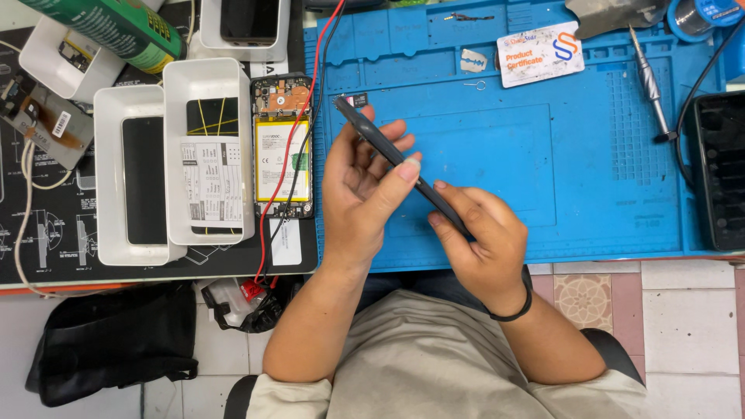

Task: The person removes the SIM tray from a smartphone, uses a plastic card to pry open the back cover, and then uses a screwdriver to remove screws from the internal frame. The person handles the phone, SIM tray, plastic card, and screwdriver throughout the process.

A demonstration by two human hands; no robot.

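Observation:
I hold a thin dark phone (388, 151) edge-on above the blue work mat (590, 178), tilted from upper left to lower right. My left hand (361, 194) wraps its upper half, thumb pressed on the edge. My right hand (485, 240) grips its lower end from below. A small dark part (359, 99) lies on the mat just past the phone's top end.
An opened phone with a yellow-labelled battery (282, 147) lies left of the mat, red and black wires (299, 132) across it. White trays (208, 151) with phones stand further left. A white card (541, 53), a metal tool (650, 85), a solder spool (702, 15) and a black device (720, 171) sit right.

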